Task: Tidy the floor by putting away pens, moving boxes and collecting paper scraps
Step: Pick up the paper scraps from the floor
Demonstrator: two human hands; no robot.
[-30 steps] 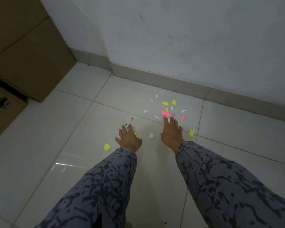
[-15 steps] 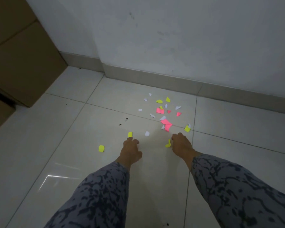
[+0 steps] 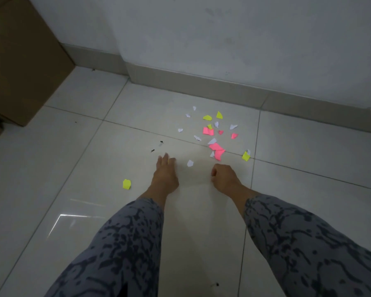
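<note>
Torn paper scraps lie scattered on the white floor tiles near the wall: pink scraps (image 3: pixel 216 150), yellow ones (image 3: pixel 207 117) and small white ones (image 3: pixel 190 163). My left hand (image 3: pixel 165 174) reaches forward with straight fingers, its tips over a small yellow scrap (image 3: pixel 171 160). My right hand (image 3: pixel 223 179) is curled into a fist just short of the pink scraps; the yellow scrap that lay at its fingertips is out of sight inside it. One yellow scrap (image 3: pixel 126 184) lies alone to the left of my left hand. Another yellow scrap (image 3: pixel 245 156) sits on the tile joint at the right.
A tall cardboard box (image 3: pixel 24 61) stands at the left against the wall. A grey skirting board (image 3: pixel 201 86) runs behind the scraps. Dark specks (image 3: pixel 152 150) lie ahead of my left hand.
My right hand drew back and closed; the yellow scrap at its fingertips has vanished from the floor. My left hand uncurled and stretched forward onto the small yellow scrap.
</note>
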